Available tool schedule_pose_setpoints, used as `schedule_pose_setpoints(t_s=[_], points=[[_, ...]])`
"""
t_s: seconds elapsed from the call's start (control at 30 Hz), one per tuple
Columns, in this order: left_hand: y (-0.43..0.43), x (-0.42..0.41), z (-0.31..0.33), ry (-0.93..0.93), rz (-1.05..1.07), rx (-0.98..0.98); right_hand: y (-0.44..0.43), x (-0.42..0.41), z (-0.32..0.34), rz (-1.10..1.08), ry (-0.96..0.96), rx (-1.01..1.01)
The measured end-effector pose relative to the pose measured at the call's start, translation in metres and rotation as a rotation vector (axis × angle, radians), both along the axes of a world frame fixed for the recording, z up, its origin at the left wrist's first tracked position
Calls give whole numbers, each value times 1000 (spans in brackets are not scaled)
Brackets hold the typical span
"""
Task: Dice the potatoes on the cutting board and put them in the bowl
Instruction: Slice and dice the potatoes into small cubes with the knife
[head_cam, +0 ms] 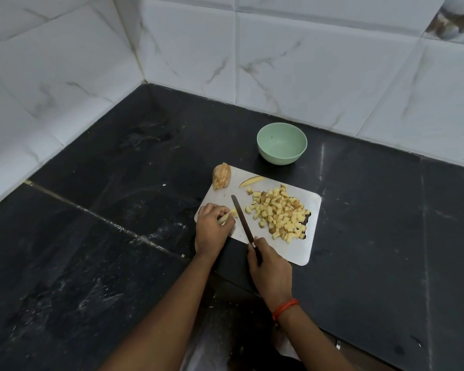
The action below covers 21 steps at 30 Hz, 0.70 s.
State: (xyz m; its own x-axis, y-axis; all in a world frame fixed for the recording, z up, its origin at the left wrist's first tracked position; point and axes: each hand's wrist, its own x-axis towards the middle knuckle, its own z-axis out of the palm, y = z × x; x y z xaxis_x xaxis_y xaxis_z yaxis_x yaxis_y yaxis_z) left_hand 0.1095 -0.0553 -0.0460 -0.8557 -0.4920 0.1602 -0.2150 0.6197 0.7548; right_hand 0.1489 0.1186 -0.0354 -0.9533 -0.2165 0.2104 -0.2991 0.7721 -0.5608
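Kitchen: tiled walls (pixel 319 62), stone counter (pixel 91 250).

A dark grey, white-streaked stone worktop (pixel 91 263) fills a tiled corner. On it, right of centre, lies a pale grey, rounded rectangular plastic cutting board (pixel 302 249). Just beyond the board's far edge stands a round mint-green bowl (pixel 279 159).
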Motion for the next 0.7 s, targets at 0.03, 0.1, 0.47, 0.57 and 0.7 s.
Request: schedule_pose_setpoints(t_s=[0.03, 0.1, 0.47, 0.57, 0.7], points=[[0, 0, 0, -9, 17, -3, 1, 1, -1, 12, 15, 7], [1, 0, -1, -16, 101, 3, 0, 1, -1, 20, 7, 49], [2, 1, 3, 8, 215, 8, -12, 0, 4, -108, -107, 53], [3, 1, 4, 13, 191, 20, -11, 0, 5, -176, -113, -30], [2, 2, 3, 6, 54, -25, -2, -4, 6, -62, -104, -15]])
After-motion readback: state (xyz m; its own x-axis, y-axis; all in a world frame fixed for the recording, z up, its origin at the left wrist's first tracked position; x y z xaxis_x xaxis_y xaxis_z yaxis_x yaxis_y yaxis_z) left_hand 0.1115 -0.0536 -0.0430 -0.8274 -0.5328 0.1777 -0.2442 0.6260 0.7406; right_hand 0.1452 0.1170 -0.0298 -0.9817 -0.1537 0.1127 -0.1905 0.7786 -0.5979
